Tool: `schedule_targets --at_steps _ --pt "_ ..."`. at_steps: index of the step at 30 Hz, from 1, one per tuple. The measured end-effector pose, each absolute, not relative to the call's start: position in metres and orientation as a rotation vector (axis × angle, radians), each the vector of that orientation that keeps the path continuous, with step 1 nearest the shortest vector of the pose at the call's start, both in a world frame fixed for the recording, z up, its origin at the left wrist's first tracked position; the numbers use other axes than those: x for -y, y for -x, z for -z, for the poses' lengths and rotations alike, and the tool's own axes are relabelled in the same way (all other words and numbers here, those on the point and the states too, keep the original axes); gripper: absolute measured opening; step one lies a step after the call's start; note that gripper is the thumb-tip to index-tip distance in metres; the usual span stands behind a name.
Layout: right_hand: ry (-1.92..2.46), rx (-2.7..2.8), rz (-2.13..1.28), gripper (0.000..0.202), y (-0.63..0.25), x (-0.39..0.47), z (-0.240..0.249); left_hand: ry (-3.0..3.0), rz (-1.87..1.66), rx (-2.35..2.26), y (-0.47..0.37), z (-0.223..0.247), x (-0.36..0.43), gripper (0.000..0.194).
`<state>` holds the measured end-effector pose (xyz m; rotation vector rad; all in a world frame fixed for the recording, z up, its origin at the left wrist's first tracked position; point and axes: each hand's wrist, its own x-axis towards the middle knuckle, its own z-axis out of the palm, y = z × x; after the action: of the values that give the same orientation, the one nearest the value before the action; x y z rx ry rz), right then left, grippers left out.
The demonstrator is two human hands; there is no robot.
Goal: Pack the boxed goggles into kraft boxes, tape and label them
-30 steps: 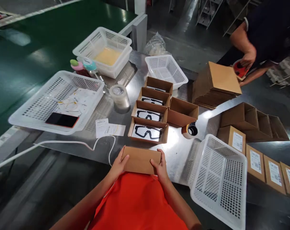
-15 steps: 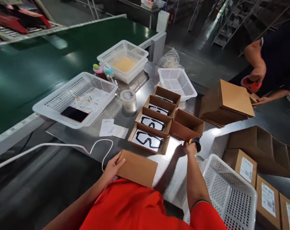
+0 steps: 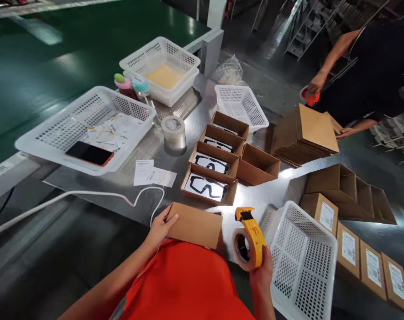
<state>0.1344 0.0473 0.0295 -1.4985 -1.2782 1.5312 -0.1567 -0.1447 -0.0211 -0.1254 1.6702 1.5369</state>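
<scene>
My left hand (image 3: 163, 226) grips the left end of a closed brown cardboard box (image 3: 195, 224), held against my red shirt at the table's near edge. In my right hand (image 3: 263, 266) is a yellow tape dispenser (image 3: 255, 231) with a roll of tape on it, raised just right of the box and apart from it. Beyond the box stand several open cardboard boxes (image 3: 208, 202) in a row, with white inserts (image 3: 205, 186) printed with black goggle shapes inside. Beside that row is another open box (image 3: 258, 166), with no insert visible in it.
White baskets stand at left (image 3: 88, 162), back (image 3: 245, 106) and right (image 3: 305, 266); the left one holds a phone (image 3: 90, 153). Clear tape rolls (image 3: 174, 133) and paper slips (image 3: 153, 173) lie nearby. A co-worker's hand (image 3: 317, 84) holds a red tape dispenser behind stacked cardboard (image 3: 305, 138). Labelled boxes (image 3: 348, 249) stand right.
My right hand has lifted the tape dispenser from beside the open boxes and drawn it back toward me. The left hand still holds the box. The co-worker's dispenser has moved up and away from the stack.
</scene>
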Motion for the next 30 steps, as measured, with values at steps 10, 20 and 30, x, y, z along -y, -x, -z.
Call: schedule_targets --at_steps 10,20,30 --pt "1.074 1.850 -1.905 0.062 -0.008 -0.023 -0.058 -0.040 -1.602 -1.782 0.157 0.035 0.143 0.084" --pt "0.961 2.100 -1.767 0.064 -0.013 -0.042 -0.055 -0.389 -1.482 -2.012 0.178 0.011 0.153 0.049" --pt "0.910 2.175 -1.826 0.063 -0.008 -0.041 -0.065 -0.354 -1.442 -1.807 0.170 -0.051 0.123 0.035"
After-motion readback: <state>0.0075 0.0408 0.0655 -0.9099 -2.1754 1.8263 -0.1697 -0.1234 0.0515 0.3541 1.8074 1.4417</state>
